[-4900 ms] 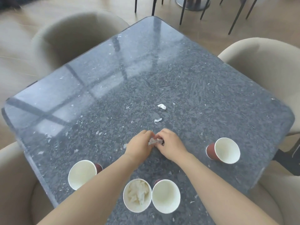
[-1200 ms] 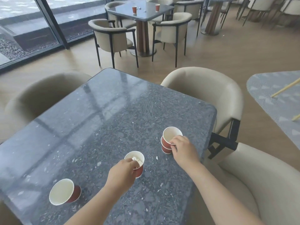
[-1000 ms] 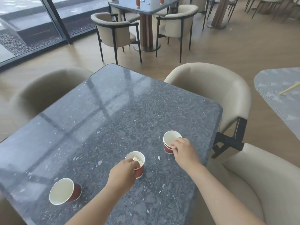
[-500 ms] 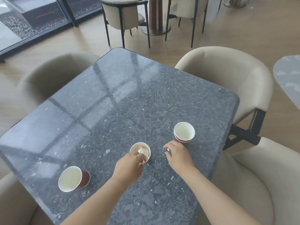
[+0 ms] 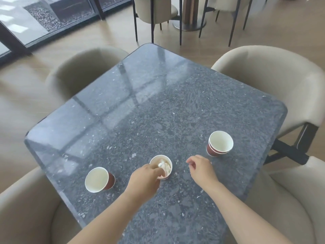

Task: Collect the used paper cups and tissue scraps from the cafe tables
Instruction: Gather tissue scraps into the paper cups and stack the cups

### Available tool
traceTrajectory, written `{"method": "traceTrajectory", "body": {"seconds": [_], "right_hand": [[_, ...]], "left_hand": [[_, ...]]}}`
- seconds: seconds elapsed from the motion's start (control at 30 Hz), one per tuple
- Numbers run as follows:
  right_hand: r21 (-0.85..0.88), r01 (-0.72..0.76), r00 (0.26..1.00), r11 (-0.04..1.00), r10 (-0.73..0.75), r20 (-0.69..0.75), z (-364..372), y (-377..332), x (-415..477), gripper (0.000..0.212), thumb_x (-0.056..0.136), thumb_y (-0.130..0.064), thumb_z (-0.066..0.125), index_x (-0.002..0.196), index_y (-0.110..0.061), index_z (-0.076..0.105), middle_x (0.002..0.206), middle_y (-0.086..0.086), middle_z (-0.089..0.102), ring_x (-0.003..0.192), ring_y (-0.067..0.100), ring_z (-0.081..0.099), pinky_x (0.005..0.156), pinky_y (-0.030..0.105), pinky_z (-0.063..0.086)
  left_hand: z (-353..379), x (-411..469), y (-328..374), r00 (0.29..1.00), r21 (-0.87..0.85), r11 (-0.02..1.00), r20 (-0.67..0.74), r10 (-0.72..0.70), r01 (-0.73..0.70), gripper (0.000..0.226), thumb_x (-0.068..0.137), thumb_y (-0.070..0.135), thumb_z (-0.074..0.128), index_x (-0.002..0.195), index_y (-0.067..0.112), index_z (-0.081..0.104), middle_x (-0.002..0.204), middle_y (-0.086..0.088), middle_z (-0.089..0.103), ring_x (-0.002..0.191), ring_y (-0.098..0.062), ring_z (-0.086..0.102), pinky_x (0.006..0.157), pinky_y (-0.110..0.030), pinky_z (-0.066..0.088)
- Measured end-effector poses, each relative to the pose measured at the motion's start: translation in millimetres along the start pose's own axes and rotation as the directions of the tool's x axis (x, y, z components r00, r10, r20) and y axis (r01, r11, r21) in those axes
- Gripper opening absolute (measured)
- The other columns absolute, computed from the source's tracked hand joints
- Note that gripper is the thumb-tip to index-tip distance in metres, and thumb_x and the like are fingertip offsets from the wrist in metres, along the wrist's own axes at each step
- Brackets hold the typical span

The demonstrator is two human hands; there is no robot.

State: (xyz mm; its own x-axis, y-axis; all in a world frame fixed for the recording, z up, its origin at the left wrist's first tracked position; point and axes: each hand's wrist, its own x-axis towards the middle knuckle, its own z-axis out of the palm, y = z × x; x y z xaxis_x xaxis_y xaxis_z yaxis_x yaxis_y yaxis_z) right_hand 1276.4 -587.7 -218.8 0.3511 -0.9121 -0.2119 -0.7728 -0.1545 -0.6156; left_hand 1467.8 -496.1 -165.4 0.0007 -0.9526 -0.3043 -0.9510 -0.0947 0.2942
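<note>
The cup of tissue scraps (image 5: pixel 164 162) stands toward the near side of the table (image 5: pixel 158 103), and the left hand (image 5: pixel 146 178) grips it at the rim. The right hand (image 5: pixel 202 169) hovers just beside it, fingers loosely curled (nothing held). The stacked cups (image 5: pixel 219 145) stand farther right, a single cup (image 5: pixel 97 179) to the left, and beige chairs (image 5: pixel 274 81) ring the table.

Near wall of the tissue cup (image 5: pixel 163 160) hidden behind the left hand (image 5: pixel 146 180); right hand (image 5: pixel 202 169) pinching something? too small to tell; far chairs (image 5: pixel 154 9) cropped up top.
</note>
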Motion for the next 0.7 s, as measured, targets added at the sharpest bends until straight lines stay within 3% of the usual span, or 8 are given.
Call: {"method": "traceTrajectory", "body": {"seconds": [0.07, 0.17, 0.27, 0.37, 0.5, 0.6, 0.7], "right_hand": [[0.090, 0.065, 0.995, 0.994, -0.058, -0.080, -4, -23, -5, 0.017, 0.080, 0.000, 0.061, 0.086, -0.014, 0.069, 0.084, 0.001, 0.065, 0.070, 0.012, 0.057, 0.063, 0.005, 0.037], [0.233, 0.172, 0.980, 0.957, -0.143, -0.138, -7, -58, -12, 0.019, 0.077, 0.001, 0.064, 0.082, -0.017, 0.068, 0.080, -0.002, 0.065, 0.067, 0.008, 0.058, 0.064, 0.012, 0.046], [0.262, 0.211, 0.977, 0.942, -0.198, -0.076, -2, -80, -23, 0.017, 0.078, -0.003, 0.065, 0.084, -0.019, 0.067, 0.082, -0.007, 0.062, 0.073, 0.003, 0.057, 0.067, 0.014, 0.049], [0.248, 0.216, 0.975, 0.944, -0.222, -0.006, 4, -86, -30, 0.014, 0.079, -0.006, 0.066, 0.086, -0.018, 0.067, 0.084, -0.009, 0.059, 0.077, 0.005, 0.057, 0.070, 0.013, 0.048], [0.198, 0.209, 0.976, 0.957, -0.216, 0.012, 5, -86, -33, 0.017, 0.082, -0.002, 0.060, 0.089, -0.016, 0.067, 0.088, -0.006, 0.062, 0.083, 0.010, 0.059, 0.075, 0.024, 0.052], [0.088, 0.254, 0.964, 0.963, -0.259, 0.060, 8, -82, -37, 0.023, 0.084, -0.004, 0.056, 0.095, -0.020, 0.067, 0.095, -0.007, 0.064, 0.081, 0.006, 0.056, 0.069, 0.006, 0.038], [-0.002, 0.301, 0.950, 0.954, -0.299, 0.091, 9, -80, -40, 0.022, 0.084, -0.009, 0.058, 0.099, -0.023, 0.065, 0.100, -0.010, 0.063, 0.085, 0.009, 0.056, 0.068, 0.011, 0.034]], "left_hand": [[-1, -5, -2, 1.000, -0.015, 1.000, -0.007, 0.004, -0.004, 0.023, 0.089, 0.027, 0.050, 0.110, 0.032, 0.059, 0.117, 0.015, 0.057, 0.107, -0.015, 0.053, 0.076, -0.031, 0.049], [-4, -15, -4, 0.999, -0.039, 0.999, -0.042, 0.011, -0.013, 0.021, 0.089, 0.029, 0.051, 0.109, 0.033, 0.059, 0.115, 0.016, 0.058, 0.107, -0.013, 0.053, 0.077, -0.031, 0.048], [-7, -27, -5, 0.997, -0.087, 0.996, -0.078, 0.025, -0.032, 0.019, 0.089, 0.027, 0.050, 0.105, 0.033, 0.060, 0.111, 0.014, 0.060, 0.105, -0.013, 0.054, 0.076, -0.029, 0.048], [-11, -39, -12, 0.993, -0.129, 0.991, -0.118, 0.021, -0.036, 0.022, 0.088, 0.024, 0.050, 0.104, 0.035, 0.060, 0.111, 0.013, 0.060, 0.105, -0.013, 0.055, 0.076, -0.028, 0.046], [-16, -53, -33, 0.988, -0.143, 0.989, -0.150, -0.044, 0.022, 0.023, 0.087, 0.024, 0.051, 0.106, 0.034, 0.060, 0.109, 0.012, 0.060, 0.105, -0.012, 0.055, 0.076, -0.029, 0.047], [-15, -65, -52, 0.974, -0.199, 0.976, -0.189, -0.129, 0.090, 0.021, 0.084, 0.020, 0.056, 0.101, 0.030, 0.063, 0.102, 0.012, 0.062, 0.100, -0.013, 0.058, 0.071, -0.029, 0.048], [-10, -75, -70, 0.951, -0.231, 0.956, -0.209, -0.228, 0.179, 0.023, 0.082, 0.018, 0.059, 0.101, 0.029, 0.063, 0.102, 0.011, 0.061, 0.100, -0.014, 0.057, 0.067, -0.029, 0.046]]}}
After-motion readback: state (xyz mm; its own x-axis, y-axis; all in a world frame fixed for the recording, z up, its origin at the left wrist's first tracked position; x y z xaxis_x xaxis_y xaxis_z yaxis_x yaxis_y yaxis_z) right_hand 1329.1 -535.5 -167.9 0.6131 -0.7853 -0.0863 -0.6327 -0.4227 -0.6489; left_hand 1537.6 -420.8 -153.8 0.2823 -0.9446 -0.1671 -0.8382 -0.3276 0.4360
